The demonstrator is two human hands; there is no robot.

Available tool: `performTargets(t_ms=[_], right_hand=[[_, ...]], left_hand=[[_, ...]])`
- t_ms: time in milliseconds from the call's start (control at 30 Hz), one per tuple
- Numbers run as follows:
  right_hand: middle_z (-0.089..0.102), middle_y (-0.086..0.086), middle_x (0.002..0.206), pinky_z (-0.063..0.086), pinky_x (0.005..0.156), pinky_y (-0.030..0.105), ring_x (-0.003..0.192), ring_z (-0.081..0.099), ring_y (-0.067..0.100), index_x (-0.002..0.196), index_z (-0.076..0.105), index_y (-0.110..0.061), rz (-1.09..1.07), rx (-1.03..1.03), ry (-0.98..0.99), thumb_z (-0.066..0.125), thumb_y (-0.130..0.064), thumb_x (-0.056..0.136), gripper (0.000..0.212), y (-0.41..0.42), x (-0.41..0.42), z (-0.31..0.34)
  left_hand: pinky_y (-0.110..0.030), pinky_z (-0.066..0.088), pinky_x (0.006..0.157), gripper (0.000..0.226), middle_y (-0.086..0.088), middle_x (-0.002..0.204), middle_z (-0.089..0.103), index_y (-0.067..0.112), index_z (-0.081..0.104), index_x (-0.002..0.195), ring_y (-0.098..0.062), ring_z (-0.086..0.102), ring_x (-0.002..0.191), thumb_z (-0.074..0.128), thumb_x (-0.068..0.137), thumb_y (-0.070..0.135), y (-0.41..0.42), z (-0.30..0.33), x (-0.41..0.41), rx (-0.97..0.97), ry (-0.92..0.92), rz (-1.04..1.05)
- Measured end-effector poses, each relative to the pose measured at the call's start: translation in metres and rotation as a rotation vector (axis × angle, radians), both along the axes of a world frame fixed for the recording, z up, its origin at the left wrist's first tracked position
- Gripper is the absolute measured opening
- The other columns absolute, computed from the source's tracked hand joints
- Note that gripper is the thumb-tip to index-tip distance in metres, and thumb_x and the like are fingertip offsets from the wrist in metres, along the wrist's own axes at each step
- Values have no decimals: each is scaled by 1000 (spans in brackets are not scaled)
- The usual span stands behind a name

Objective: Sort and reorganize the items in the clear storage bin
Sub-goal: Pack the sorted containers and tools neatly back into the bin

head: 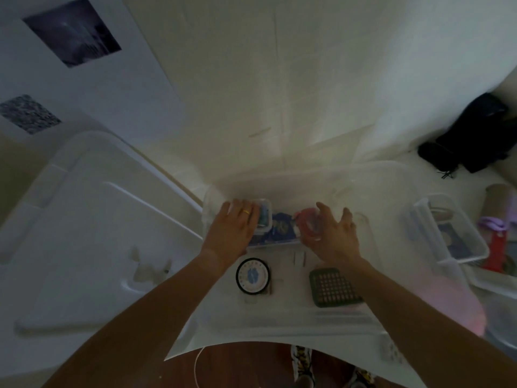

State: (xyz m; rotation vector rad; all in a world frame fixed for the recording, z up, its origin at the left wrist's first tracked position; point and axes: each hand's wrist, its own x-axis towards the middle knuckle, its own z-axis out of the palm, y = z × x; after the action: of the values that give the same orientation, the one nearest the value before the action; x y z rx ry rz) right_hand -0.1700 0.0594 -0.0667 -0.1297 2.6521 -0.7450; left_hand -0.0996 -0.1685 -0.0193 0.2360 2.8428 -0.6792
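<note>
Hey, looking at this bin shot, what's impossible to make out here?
Head view only, dim and blurred:
- Print on the round black-rimmed disc: too blurred.
- What the left hand rests on: hidden by the hand.
- Contents of the white basket at right: blurred.
- Reddish item by the right hand: identity unclear.

Left hand [233, 224]: palm down, fingers extended, ring on one finger. Right hand [331, 233]: fingers spread, loosely curved. Both forearms bare, reaching far.

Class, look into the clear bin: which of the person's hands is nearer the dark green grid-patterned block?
Right. The right hand is just beyond the green block, on its side of the bin; the left hand is across the bin, past the round black dial.
</note>
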Motion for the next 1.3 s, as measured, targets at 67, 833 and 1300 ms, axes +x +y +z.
performTargets(t_ms=[67,833,1300], right_hand=[[46,19,128,45,96,42,117,49,42,143,37,-31,46,-62,-1,75,-39,79,74,2,3,-5],[63,-12,109,53,85,31,94,61,6,109,64,-30,-241,-351,468,67,-34,87,23,210,24,120],[65,5,118,46,91,31,110,62,23,132,55,-21,-58,-238,25,72,-33,84,52,333,-86,-2]], left_hand=[[-46,47,94,107,-23,149,34,3,7,156,-42,47,120,74,81,42,1,-7,0,12,-11,54],[-44,52,90,50,-14,128,60,14,57,134,-37,60,107,49,92,40,236,110,-74,591,467,-134],[-30,35,111,55,-23,140,46,-6,43,140,-36,43,133,33,92,18,467,10,-105,1339,166,984]])
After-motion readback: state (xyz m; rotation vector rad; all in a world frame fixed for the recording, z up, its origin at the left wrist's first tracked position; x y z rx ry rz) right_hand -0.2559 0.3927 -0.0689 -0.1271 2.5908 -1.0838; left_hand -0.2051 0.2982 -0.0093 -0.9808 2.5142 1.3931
